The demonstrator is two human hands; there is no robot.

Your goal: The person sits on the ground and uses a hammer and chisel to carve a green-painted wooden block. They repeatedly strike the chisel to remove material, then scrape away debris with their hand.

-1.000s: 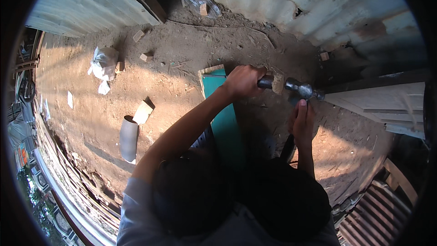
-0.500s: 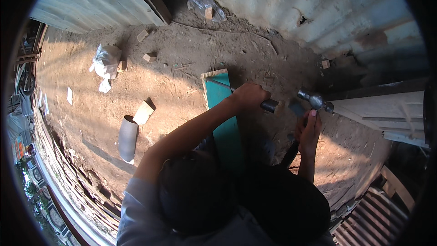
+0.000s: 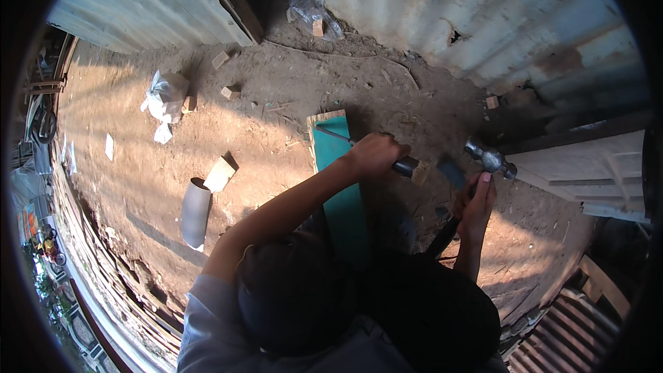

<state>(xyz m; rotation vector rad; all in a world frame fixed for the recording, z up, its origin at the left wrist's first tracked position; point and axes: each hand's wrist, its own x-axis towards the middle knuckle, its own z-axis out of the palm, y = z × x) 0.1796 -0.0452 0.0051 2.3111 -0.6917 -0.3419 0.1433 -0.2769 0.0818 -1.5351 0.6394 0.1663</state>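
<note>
My left hand (image 3: 376,155) is closed around a chisel (image 3: 405,165) with a dark handle. The handle's pale butt end points right, toward the hammer, and the thin metal blade reaches left over the far end of a green-faced board (image 3: 340,200). The board's raw wooden edge shows at its far and left sides. To the right, my right hand (image 3: 475,206) grips a ball-peen hammer (image 3: 491,159) by its dark shaft, close below the metal head. The hammer head is apart from the chisel. My knees and dark clothing hide the near part of the board.
On the dirt floor to the left lie a grey curved tube-like piece (image 3: 195,214), a wood block (image 3: 219,174) and a tied plastic bag (image 3: 166,99). Corrugated metal sheets (image 3: 469,14) stand at the back. A pale panel (image 3: 587,169) lies at the right.
My right hand and the hammer have shifted a little to the right, farther from the chisel's butt. My left hand and the chisel stay almost in place on the board.
</note>
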